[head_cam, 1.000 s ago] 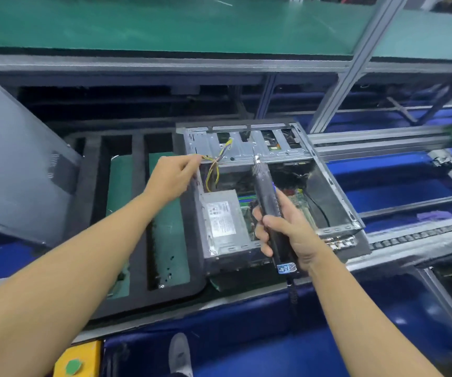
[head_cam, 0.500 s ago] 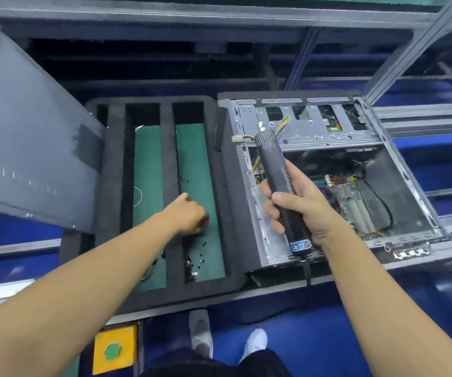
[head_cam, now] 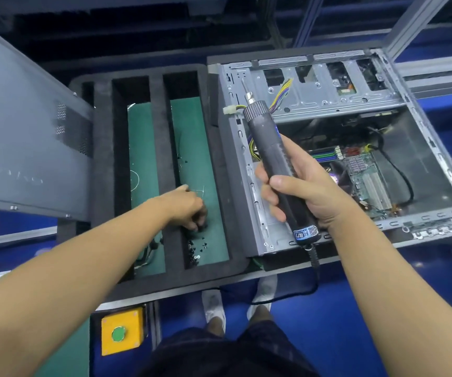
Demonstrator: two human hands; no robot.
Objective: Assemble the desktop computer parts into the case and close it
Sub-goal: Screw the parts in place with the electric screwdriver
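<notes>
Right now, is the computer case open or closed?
Open. The computer case shows its motherboard and cables from above; the side panel leans apart at left.

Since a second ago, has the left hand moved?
Yes. The left hand left the case's cable corner, crossed left and down into the foam tray, now over the loose screws.

Right hand [head_cam: 303, 191] grips screwdriver [head_cam: 274, 164]; left hand [head_cam: 188, 206] over screws [head_cam: 196, 247].

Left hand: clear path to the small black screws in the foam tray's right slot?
Probably yes. The left hand is already down in the black foam tray, fingers curled right beside the loose small black screws on the green mat. Nothing lies between them.
</notes>
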